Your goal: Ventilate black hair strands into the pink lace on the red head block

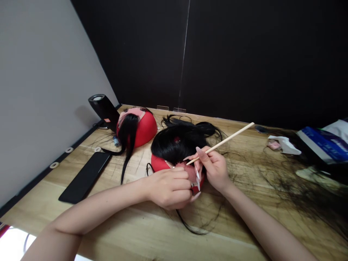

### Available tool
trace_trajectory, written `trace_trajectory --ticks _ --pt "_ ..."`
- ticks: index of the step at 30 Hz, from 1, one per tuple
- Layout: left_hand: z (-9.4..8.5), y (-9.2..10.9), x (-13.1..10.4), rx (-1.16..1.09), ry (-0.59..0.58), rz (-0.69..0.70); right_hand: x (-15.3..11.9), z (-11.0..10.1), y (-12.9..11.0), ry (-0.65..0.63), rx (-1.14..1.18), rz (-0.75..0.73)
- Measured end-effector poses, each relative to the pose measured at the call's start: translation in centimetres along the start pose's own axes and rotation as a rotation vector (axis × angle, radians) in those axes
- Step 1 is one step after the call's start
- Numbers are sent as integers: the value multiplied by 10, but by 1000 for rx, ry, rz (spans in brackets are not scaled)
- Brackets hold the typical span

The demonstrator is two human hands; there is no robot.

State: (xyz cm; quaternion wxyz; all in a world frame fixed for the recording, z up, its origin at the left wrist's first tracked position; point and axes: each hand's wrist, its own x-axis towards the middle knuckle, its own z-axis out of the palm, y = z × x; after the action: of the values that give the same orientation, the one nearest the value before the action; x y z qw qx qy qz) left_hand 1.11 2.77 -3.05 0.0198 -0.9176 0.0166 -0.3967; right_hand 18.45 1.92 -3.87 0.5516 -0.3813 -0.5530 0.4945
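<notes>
A red wig head form point(159, 163) lies on the table, covered at the far side by long black hair point(174, 143) and showing a pinkish mesh cap point(189, 172) near me. My right hand point(216, 168) pinches a slim pale wooden stick point(231, 137) like a pen, its lower tip close to the mesh. Against the near side of the form rests my left hand point(172, 188), fingers curled in; whatever lies between them is hidden. A thin lock of black hair point(187, 224) trails out below this hand onto the tabletop.
To the left stand a second red head form point(146, 128) with black hair and a black cylindrical speaker point(104, 112). A black phone point(84, 177) lies nearer. Loose hair point(296, 195), a crumpled tissue point(288, 145) and a blue packet point(323, 145) are at the right.
</notes>
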Motion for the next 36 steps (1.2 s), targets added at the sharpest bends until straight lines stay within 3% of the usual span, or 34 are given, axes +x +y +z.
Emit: trace_trajectory --ticks 18,28,36 --pt "-3 1 1 -12 -44 -34 3 1 -2 109 60 21" --pt "-2 -1 1 -46 -24 -18 -4 5 -4 141 -20 -118" --pt "0 -1 -1 -19 1 -11 -3 11 -8 175 -23 -83"
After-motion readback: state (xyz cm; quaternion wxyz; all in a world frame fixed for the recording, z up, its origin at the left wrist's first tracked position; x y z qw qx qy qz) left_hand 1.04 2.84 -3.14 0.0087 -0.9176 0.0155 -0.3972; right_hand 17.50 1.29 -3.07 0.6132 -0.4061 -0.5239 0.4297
